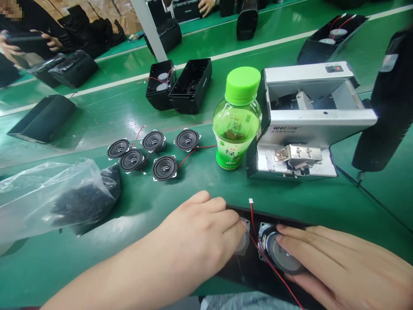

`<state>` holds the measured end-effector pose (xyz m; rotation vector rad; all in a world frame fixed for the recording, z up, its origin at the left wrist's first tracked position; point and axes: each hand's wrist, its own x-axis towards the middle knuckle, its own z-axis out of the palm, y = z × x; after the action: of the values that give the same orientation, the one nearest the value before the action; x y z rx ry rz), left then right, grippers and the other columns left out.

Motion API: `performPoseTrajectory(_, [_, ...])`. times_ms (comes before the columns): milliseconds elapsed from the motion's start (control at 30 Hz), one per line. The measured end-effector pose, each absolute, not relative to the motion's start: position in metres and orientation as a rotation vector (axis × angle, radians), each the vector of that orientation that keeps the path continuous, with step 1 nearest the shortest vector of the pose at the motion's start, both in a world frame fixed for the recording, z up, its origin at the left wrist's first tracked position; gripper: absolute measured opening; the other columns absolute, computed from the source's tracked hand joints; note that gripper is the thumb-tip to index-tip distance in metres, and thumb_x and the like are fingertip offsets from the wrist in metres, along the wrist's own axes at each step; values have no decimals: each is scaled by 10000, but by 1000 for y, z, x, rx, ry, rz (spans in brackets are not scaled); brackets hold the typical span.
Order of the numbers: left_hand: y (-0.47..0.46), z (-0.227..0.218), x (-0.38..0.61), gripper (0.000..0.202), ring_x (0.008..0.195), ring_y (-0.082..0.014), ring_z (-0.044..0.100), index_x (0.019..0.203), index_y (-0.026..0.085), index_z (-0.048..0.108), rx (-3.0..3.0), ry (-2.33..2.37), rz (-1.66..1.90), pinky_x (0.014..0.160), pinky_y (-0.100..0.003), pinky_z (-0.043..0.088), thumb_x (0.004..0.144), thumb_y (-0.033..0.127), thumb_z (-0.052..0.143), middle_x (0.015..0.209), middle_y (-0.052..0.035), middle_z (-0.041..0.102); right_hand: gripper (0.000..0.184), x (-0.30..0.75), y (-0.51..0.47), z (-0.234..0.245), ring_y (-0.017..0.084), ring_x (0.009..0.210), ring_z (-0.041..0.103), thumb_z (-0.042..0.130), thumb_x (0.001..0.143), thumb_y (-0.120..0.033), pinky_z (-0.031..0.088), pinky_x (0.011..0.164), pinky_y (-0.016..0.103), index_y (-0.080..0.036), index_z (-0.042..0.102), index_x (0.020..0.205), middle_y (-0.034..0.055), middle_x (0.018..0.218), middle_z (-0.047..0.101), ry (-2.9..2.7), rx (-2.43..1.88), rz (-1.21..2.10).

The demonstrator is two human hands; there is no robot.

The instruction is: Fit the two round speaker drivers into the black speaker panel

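Observation:
A black speaker housing [248,269] lies at the near edge of the green table, with two round speaker drivers set in it. My left hand [200,234] curls over the left driver [244,241], fingers bent onto it. My right hand [338,262] rests on the right driver [280,256], fingers wrapped along its rim. A red wire [258,241] with a small white plug runs up between the two drivers.
Several loose speaker drivers [153,153] with red wires lie ahead. A green-capped bottle [237,118] stands beside a grey metal machine [306,120]. A plastic bag of black parts [64,193] lies left. Black housings [179,84] sit farther back; another person's hands [48,41] work far left.

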<state>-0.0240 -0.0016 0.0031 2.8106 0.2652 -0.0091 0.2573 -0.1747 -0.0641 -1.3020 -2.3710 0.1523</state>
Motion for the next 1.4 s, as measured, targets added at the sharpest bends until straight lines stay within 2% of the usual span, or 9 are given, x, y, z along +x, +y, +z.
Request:
performPoseTrajectory(200, [1, 3, -22, 193, 908, -213, 657, 1285, 214, 705, 2791, 255, -12, 794, -383, 405, 1137, 251, 586, 1096, -59, 790, 376, 258, -173, -55, 250, 1211, 600, 388, 1214, -273, 516, 1007, 383, -87, 661, 1393, 65, 1539, 493, -2443, -1298, 4])
performPoseTrajectory(433, [1, 1, -24, 218, 954, -213, 705, 1313, 201, 702, 2761, 270, 16, 820, -391, 422, 1151, 293, 591, 1152, -70, 805, 447, 259, -173, -53, 164, 1356, 560, 236, 1309, -233, 373, 1240, 345, -111, 639, 1457, 43, 1553, 482, -2412, -1261, -35])
performPoseTrajectory(533, [1, -2, -25, 228, 964, -213, 725, 1321, 201, 706, 2745, 272, 43, 812, -390, 418, 1155, 308, 592, 1162, -71, 814, 387, 251, -176, -61, 215, 1399, 549, 401, 1306, -338, 467, 1241, 357, -152, 632, 1555, 40, 1442, 571, -2239, -1340, 36])
performPoseTrajectory(667, [2, -5, -25, 263, 968, -212, 748, 1338, 212, 703, 2719, 280, 52, 830, -390, 420, 1144, 376, 634, 1199, -64, 825, 498, 245, -175, -63, 296, 1357, 581, 623, 1229, -482, 600, 1143, 387, -182, 606, 1626, 60, 1334, 623, -2139, -1428, 164])
performPoseTrajectory(967, [-2, -1, -23, 222, 949, -208, 777, 1297, 210, 713, 2783, 294, 50, 822, -374, 451, 1128, 333, 636, 1159, -70, 834, 514, 251, -174, -58, 290, 1281, 618, 634, 1185, -455, 642, 1045, 381, -167, 604, 1609, 82, 1379, 601, -2198, -1382, 180])
performPoseTrajectory(1100, [-1, -1, -23, 230, 984, -217, 786, 1302, 208, 705, 2794, 272, 38, 835, -379, 456, 1109, 323, 654, 1182, -81, 833, 445, 258, -179, -61, 233, 1266, 619, 512, 1173, -318, 647, 960, 365, -113, 595, 1559, 66, 1542, 489, -2337, -1303, 118])
performPoseTrajectory(1200, [-1, -3, -25, 249, 1027, -227, 791, 1322, 200, 693, 2787, 266, 30, 861, -402, 449, 1097, 303, 667, 1253, -86, 829, 419, 260, -182, -61, 211, 1270, 613, 499, 1139, -250, 634, 854, 316, -133, 604, 1528, 30, 1561, 473, -2338, -1342, 123])
performPoseTrajectory(1300, [-1, -5, -26, 264, 1050, -231, 795, 1334, 178, 684, 2791, 265, 45, 858, -423, 434, 1082, 257, 675, 1316, -75, 820, 401, 256, -182, -61, 217, 1241, 622, 532, 1172, -334, 630, 798, 306, -157, 614, 1522, 26, 1527, 505, -2325, -1355, 149])
performPoseTrajectory(1400, [-2, -5, -26, 245, 1035, -225, 796, 1302, 161, 684, 2805, 259, 62, 835, -430, 421, 1069, 236, 684, 1324, -57, 821, 448, 250, -179, -63, 256, 1240, 624, 621, 1195, -456, 655, 920, 338, -183, 622, 1550, 58, 1390, 593, -2197, -1370, 211])
